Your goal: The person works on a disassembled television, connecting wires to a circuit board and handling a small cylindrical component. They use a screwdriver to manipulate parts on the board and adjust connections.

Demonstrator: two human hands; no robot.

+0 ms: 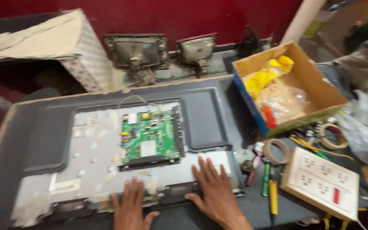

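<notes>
One head-worn camera (the only view) looks steeply down, close over the workbench (pixel 252 208).

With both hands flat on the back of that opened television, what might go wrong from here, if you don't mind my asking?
1. The left hand and right hand press on the bare metal panel; leaning hard might stress the screen beneath.
2. The green circuit board lies exposed nearby; a slip could touch its parts.
3. The screwdrivers lie loose beside the right hand and could be knocked.
</notes>
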